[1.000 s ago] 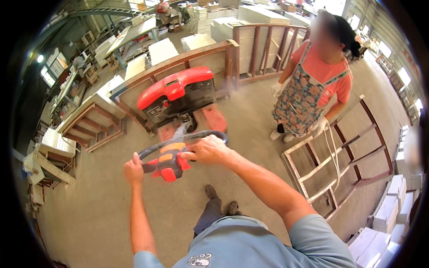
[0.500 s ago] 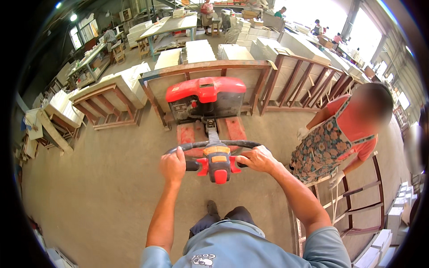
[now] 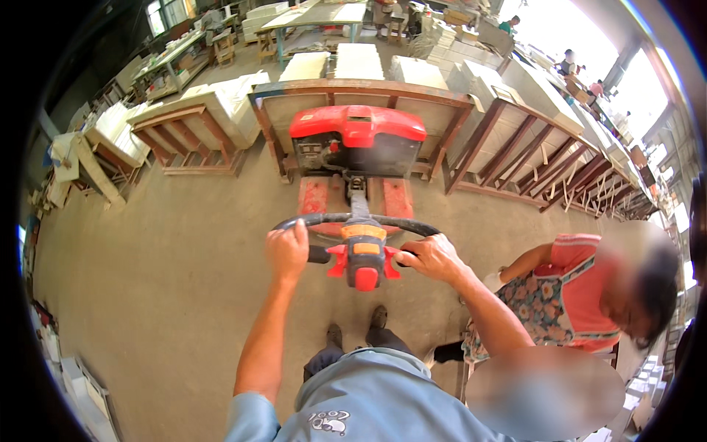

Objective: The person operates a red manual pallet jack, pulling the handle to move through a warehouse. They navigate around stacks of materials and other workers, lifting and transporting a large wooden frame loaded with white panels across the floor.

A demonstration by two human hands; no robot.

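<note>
An electric pallet truck (image 3: 358, 127) with a red and black body stands in front of me. Its steering handle (image 3: 364, 250), a black loop with an orange, black and red control head, points toward me. My left hand (image 3: 287, 254) is wrapped round the handle's left grip. On the other side, my right hand (image 3: 433, 258) closes round the right grip, its thumb beside the red lever. Most of both grips is hidden under my fingers.
Beyond the truck, brown frames (image 3: 368, 87) hold stacked white panels (image 3: 359, 62). Another brown rack (image 3: 184, 140) stands left. Close on my right, a co-worker in a floral apron (image 3: 532, 308) leans over. White blocks (image 3: 645, 383) lie at lower right; worktables (image 3: 324, 13) stand far back.
My view has shifted; the truck and racks sit higher and farther right in it. The co-worker has come lower, bending beside my right arm. Both hands keep their hold on the handle.
</note>
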